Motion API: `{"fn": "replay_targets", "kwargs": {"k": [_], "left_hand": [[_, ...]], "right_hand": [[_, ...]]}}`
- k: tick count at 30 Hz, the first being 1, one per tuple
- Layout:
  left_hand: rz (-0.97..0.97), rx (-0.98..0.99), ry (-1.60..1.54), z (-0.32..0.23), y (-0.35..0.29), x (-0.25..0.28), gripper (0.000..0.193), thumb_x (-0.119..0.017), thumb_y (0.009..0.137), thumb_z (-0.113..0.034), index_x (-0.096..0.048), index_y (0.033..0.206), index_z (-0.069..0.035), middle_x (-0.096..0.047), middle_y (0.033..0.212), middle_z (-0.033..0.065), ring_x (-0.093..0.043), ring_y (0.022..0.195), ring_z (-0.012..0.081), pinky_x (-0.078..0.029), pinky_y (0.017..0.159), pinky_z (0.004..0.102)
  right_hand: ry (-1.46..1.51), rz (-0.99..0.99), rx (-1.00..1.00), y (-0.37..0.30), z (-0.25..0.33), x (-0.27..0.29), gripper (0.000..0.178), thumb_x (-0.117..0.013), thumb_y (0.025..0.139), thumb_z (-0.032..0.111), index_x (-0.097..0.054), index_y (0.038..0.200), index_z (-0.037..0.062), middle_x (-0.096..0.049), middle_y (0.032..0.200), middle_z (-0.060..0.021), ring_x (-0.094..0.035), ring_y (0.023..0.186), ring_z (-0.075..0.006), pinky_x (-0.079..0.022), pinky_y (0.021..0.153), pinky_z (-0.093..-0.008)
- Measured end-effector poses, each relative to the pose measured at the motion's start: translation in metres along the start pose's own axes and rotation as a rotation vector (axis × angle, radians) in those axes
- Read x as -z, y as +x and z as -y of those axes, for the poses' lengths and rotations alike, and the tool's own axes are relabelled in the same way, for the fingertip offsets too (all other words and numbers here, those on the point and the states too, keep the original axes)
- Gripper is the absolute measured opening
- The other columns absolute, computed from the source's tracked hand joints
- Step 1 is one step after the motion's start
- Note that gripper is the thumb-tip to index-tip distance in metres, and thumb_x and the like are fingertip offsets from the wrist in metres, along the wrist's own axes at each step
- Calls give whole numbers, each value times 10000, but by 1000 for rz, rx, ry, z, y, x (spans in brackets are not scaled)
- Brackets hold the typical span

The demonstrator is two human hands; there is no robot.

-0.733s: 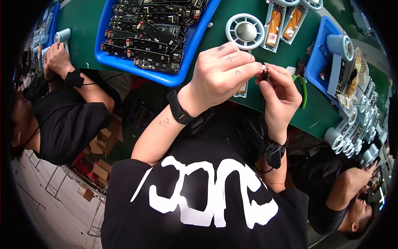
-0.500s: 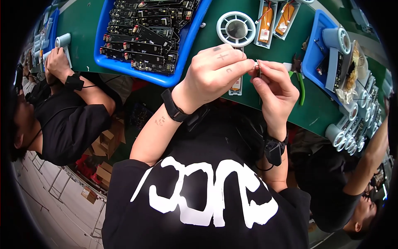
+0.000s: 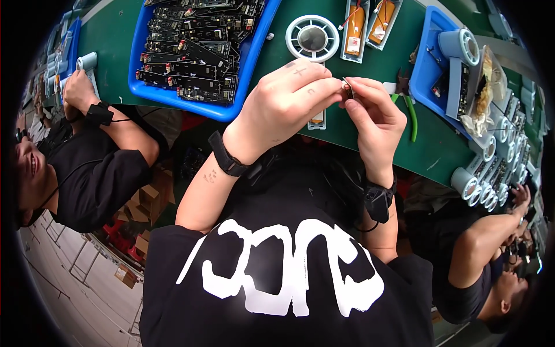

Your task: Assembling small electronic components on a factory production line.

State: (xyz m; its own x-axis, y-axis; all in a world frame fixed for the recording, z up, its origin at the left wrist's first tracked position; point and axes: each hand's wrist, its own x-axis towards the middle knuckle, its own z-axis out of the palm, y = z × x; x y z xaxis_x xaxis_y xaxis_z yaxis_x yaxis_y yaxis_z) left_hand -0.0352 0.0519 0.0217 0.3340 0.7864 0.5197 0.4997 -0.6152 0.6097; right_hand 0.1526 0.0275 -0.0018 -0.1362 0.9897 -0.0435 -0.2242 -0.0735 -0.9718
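Note:
My left hand (image 3: 289, 107) and my right hand (image 3: 370, 115) meet above the near edge of the green bench (image 3: 439, 150). Both pinch a small dark and metallic part (image 3: 347, 87) between fingertips; most of it is hidden by the fingers. Just below my hands a small flat board (image 3: 317, 120) lies on the bench. A black band sits on each of my wrists.
A blue tray (image 3: 243, 69) of several dark circuit boards lies at the upper left. A white round fan-like part (image 3: 313, 38), two orange battery packs (image 3: 370, 20), green-handled cutters (image 3: 409, 113) and a second blue tray (image 3: 430, 63) lie behind. Co-workers sit at the left and right.
My joined hands have stayed together on the small part and shifted slightly; my view has tilted so the bench sits a little differently. The person at the right has lowered an arm.

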Motion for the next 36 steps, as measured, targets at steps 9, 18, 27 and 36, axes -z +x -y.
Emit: {"fn": "replay_targets", "kwargs": {"k": [9,18,27,36], "left_hand": [[99,145,57,-9,16,10,205,-826,726,-38,-716,899,-35,-680,850,85,-686,755,239,-566,654,317],[165,93,55,-5,20,12,208,-822,700,-37,-720,881,-45,-674,827,67,-681,753,237,-557,649,320],[191,15,-8,0,24,17,185,-828,690,-57,-716,837,-40,-660,791,58,-662,697,226,-538,602,314],[132,29,-15,-1,16,13,175,-795,719,-113,-677,830,-49,-618,763,43,-646,704,233,-537,612,335]], "right_hand": [[-124,122,95,7,5,6,336,-663,849,-181,-695,1159,-56,-650,1201,-165,-666,1080,-211,-559,923,-288],[-73,156,30,8,8,8,353,-675,823,-194,-705,1148,-58,-657,1183,-164,-676,1051,-211,-564,906,-285],[-17,196,-71,11,14,12,308,-695,826,-168,-739,1104,-44,-676,1154,-149,-707,1017,-207,-595,865,-270],[-3,210,-66,10,15,9,339,-663,827,-184,-702,1143,-69,-646,1191,-171,-679,1060,-230,-574,939,-322]]}}
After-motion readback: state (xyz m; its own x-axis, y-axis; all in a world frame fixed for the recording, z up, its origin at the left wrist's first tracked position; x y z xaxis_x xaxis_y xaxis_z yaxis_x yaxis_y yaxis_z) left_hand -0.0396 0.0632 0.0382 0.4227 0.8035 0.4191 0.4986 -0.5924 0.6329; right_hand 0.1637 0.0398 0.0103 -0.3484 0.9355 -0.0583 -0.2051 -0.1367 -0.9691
